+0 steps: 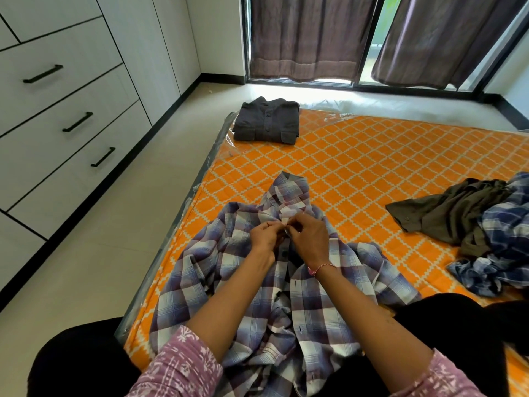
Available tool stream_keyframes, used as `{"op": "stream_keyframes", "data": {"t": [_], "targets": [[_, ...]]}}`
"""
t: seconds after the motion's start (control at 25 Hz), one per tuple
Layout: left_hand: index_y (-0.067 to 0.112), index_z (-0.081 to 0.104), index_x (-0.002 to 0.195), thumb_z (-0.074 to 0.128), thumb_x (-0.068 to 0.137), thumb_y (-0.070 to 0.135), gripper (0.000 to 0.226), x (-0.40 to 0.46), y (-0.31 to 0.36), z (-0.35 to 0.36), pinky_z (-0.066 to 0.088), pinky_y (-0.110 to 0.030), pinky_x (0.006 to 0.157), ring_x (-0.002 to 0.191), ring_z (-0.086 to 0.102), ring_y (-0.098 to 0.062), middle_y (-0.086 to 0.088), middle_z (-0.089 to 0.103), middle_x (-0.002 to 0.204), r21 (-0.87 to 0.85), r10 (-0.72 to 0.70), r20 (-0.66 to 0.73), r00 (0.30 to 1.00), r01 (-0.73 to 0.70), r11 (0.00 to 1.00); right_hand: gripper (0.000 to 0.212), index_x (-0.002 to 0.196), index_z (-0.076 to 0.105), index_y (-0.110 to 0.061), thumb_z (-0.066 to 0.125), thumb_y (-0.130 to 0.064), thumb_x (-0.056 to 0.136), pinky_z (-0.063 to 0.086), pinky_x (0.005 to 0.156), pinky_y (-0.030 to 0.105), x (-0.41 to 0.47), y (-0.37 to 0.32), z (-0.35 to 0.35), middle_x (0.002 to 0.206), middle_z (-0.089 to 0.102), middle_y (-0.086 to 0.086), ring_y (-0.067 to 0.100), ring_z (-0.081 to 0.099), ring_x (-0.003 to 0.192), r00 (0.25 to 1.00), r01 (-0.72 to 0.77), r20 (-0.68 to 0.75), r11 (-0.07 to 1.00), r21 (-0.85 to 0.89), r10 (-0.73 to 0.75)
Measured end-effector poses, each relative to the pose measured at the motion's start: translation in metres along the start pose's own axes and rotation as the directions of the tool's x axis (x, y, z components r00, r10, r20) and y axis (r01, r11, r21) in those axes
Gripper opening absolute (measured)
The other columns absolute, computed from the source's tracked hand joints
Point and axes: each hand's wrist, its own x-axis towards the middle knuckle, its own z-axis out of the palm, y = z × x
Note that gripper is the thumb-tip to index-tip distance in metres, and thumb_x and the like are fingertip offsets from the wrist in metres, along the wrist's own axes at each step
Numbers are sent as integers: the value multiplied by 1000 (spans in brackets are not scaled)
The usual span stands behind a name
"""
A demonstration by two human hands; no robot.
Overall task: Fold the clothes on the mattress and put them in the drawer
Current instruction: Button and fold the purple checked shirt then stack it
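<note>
We see the mattress (372,156) filling the centre and right, with the drawers (65,118) across the floor at nine to ten o'clock. The open shirt (229,282) lies on the mattress at six o'clock. At twelve o'clock, a folded shirt (266,121) rests on the mattress's far left corner. A heap of clothes (472,224) lies at three o'clock. Curtains (309,35) hang behind the mattress.

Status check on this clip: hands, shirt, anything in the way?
Both hands, left and right, pinching the plaid shirt placket near the collar. Dark folded shirt done, far corner. Unfolded pile waiting right. Nothing in the way.
</note>
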Motion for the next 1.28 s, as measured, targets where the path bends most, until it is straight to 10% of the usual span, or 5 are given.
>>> {"op": "stream_keyframes", "data": {"t": [0.28,0.68,0.8,0.96,1.28], "targets": [[12,58,69,63,85,-1,22,4,1,-11,53,-33,76,73,60,-17,-6,61,72,275,280,132,951,-306,911,10,77,71,-14,68,-5,79,56,79,45,11,5,-7,85,71,8,24,68,84,948,-304,208,880,364,242],[11,59,57,55,88,1,32,5,22,-4,54,-32,67,65,59,-19,-4,60,59,392,290,220,931,-357,848,5,79,70,-5,67,-9,81,48,60,24,9,-11,-11,76,67,7,15,57,67,992,102,-78,995,-12,-103],[15,53,56,58,88,6,33,0,20,-2,47,-28,59,58,51,-13,-3,53,57,489,400,242,884,-467,737,9,74,68,-4,63,-3,81,50,60,19,10,-18,-15,71,62,2,12,57,64,984,-174,24,943,282,174],[10,48,59,56,90,6,32,7,23,-10,35,-28,56,58,40,-14,-4,41,57,488,399,414,818,-570,661,13,80,62,-4,55,0,91,56,54,21,20,-21,-39,65,62,7,12,62,58,717,-697,567,389,603,405],[11,54,83,62,87,13,9,1,26,-12,54,-34,61,66,62,-23,-8,61,72,705,343,337,877,-477,525,12,82,56,-6,53,-3,93,54,55,22,61,-28,-46,70,57,5,11,58,59,708,-706,555,418,571,437]]}}
